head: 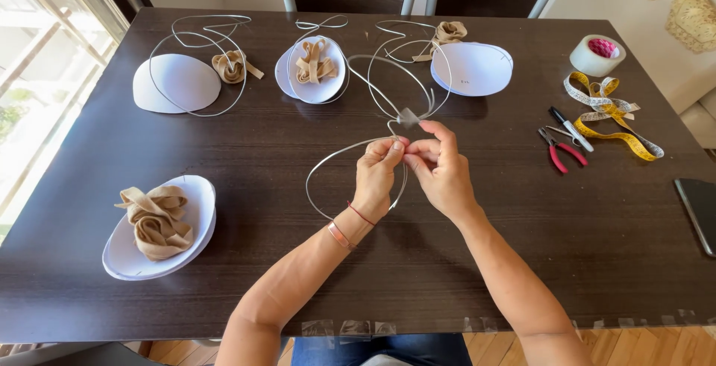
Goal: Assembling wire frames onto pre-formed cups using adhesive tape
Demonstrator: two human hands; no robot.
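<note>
**Head view: both your hands pinching bent wire at mid-table**

Head camera looks down on a dark wooden table (pixel 522 261), and your two hands meet near its middle. Your left hand (pixel 375 179), with a red thread and a copper bangle at the wrist, has its fingertips closed on the silver wire (pixel 328 158) where the loops cross. Your right hand (pixel 441 168) pinches the same wire just beside the left, thumb and forefinger pressed together on it. One loop of the wire curves out to the left and under your left hand; other loops fan away from you, with a small piece of clear tape (pixel 408 117) at the junction just above your fingers.

Near your left forearm sits a white foam cup (pixel 123 254) with a bundle of beige strap (pixel 155 220) lying in it. Along the far side are three more white cups, each with wire and beige strap by or in it. To your right, well apart from your hands, lie red-handled pliers (pixel 561 151), a pen (pixel 571 129), a yellow measuring tape (pixel 611 116) and a roll of tape (pixel 597 55). A dark phone (pixel 699 209) lies at the right edge.
</note>
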